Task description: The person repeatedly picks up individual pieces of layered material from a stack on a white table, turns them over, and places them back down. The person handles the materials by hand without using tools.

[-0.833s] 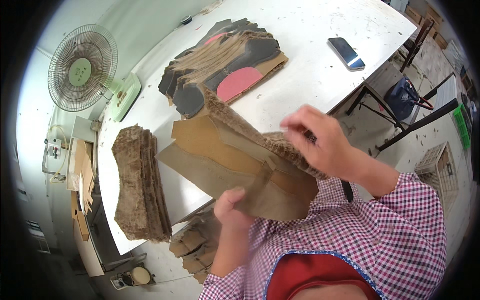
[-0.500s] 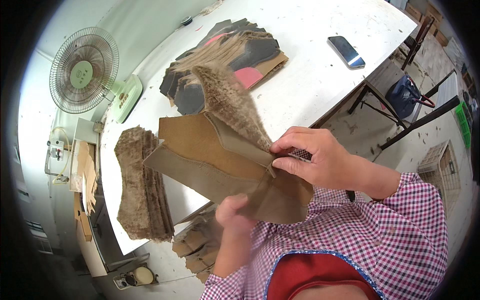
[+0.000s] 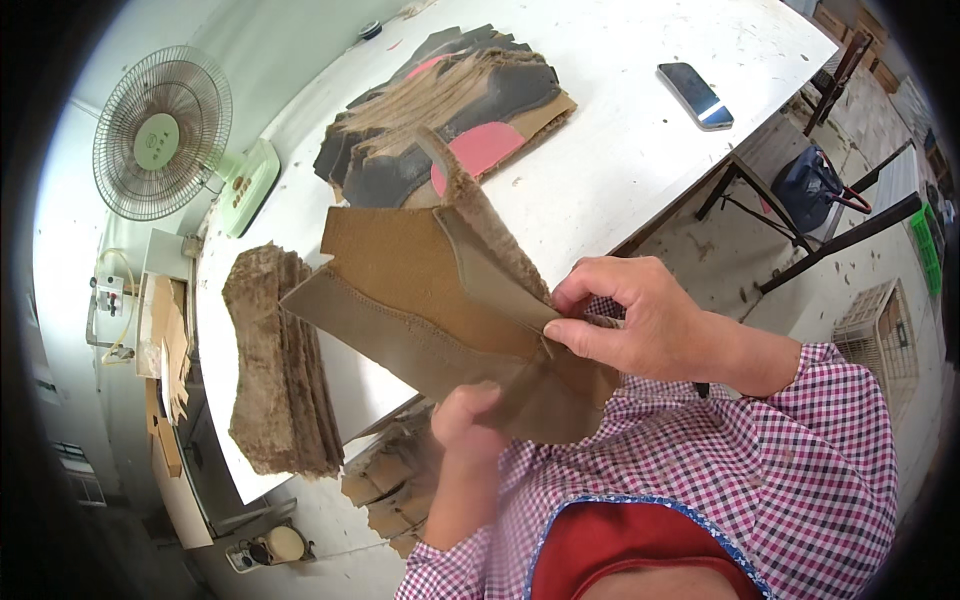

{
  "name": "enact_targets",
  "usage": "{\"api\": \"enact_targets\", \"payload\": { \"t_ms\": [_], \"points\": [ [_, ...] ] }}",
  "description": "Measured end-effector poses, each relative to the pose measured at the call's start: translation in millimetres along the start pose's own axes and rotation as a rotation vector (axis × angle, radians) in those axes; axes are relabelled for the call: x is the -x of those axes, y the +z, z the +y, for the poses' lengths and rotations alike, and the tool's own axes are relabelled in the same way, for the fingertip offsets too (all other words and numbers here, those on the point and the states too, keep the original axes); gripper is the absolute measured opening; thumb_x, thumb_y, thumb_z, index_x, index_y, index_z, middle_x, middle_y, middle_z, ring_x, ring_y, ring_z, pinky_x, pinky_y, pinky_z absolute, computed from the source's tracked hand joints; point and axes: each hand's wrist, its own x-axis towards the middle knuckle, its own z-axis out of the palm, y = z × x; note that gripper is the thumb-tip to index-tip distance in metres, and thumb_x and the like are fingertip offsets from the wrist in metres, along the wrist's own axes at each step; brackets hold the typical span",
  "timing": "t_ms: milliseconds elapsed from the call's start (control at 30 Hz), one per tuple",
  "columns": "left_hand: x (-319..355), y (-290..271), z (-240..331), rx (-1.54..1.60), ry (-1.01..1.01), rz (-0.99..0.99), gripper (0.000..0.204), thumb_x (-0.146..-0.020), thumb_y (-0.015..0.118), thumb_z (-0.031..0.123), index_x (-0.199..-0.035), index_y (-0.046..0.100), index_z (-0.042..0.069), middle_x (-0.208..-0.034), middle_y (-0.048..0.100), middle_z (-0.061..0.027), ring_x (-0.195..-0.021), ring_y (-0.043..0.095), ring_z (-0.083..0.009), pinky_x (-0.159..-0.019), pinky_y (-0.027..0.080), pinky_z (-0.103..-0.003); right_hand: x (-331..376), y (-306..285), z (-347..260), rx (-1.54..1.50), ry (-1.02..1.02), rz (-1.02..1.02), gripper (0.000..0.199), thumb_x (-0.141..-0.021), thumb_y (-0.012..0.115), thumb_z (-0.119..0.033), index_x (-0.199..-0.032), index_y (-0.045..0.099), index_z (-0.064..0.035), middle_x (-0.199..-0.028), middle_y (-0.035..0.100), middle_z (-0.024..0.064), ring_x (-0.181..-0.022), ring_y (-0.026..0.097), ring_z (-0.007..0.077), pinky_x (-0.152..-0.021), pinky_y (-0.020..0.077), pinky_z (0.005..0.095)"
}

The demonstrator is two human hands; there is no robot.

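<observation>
Left hand point(image 3: 468, 415) grips tan suede pieces point(image 3: 420, 290) from below, held up over near edge of white table point(image 3: 620, 150), bracing bundle. Right hand point(image 3: 630, 325) pinches fleece-backed strip point(image 3: 480, 215) at its lower end, likely to peel it off. Since earlier frame right hand dropped from hovering above onto strip; bundle raised slightly. Fleece stack point(image 3: 280, 370) lies at table's left end

a white table point(image 3: 640, 150) fills the upper middle of the frame, brightly lit. a pale green fan point(image 3: 165, 135) stands at the upper left by a light wall point(image 3: 290, 40). a dark chair point(image 3: 800, 200) sits at the right on a dusty grey floor point(image 3: 720, 260), with a pale crate point(image 3: 880, 330) at the right edge.
</observation>
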Motion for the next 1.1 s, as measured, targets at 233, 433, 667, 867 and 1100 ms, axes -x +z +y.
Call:
{"api": "enact_targets", "payload": {
  "t_ms": [233,433,667,867,1100],
  "points": [
    [-4,3,3,-0.13,-0.055,0.104,0.061,-0.071,0.047,0.016,-0.127,0.046,-0.009,-0.123,0.057,-0.02,-0.112,0.056,-0.0327,-0.101,0.044,-0.041,4,10,-5,-0.121,0.138,0.104,0.011,-0.086,0.066,-0.007,-0.088,0.063,0.0029,-0.076,0.065,0.0078,-0.068,0.059,0.0101,-0.062,0.0483,0.026],
    [-9,0,5,-0.097,0.081,0.096,0.056,-0.088,0.044,0.032,-0.129,0.046,-0.007,-0.124,0.057,-0.0194,-0.112,0.058,-0.032,-0.098,0.046,-0.045,2,9,10,-0.248,0.139,0.116,0.008,-0.092,0.059,-0.007,-0.091,0.058,0.0009,-0.075,0.056,-0.0003,-0.066,0.046,0.0042,-0.058,0.0396,0.0202],
    [3,13,1,-0.575,-0.08,0.129,0.048,-0.082,0.069,0.002,-0.126,0.049,-0.003,-0.12,0.06,-0.0122,-0.108,0.06,-0.0186,-0.091,0.048,-0.033,-4,14,17,-0.196,0.089,0.149,0.009,-0.094,0.057,-0.008,-0.09,0.056,0.0,-0.073,0.054,0.0005,-0.066,0.044,0.0052,-0.058,0.039,0.022],
    [4,8,-4,-0.441,0.065,0.031,0.052,-0.082,0.05,-0.009,-0.133,0.041,-0.006,-0.127,0.056,-0.0158,-0.114,0.058,-0.0239,-0.097,0.046,-0.038,-8,9,14,-0.173,0.122,0.13,0.011,-0.093,0.058,-0.009,-0.089,0.056,0.0008,-0.073,0.055,0.0009,-0.066,0.045,0.006,-0.057,0.0392,0.0229],
    [0,-1,8,-0.149,-0.008,-0.095,0.049,-0.082,0.049,-0.008,-0.131,0.045,-0.007,-0.126,0.058,-0.016,-0.112,0.06,-0.025,-0.097,0.047,-0.039,-12,-6,6,-0.093,0.14,0.059,0.009,-0.091,0.06,-0.007,-0.088,0.057,0.0006,-0.071,0.056,0.0012,-0.066,0.047,0.0068,-0.058,0.0408,0.0236]
  ]
}}
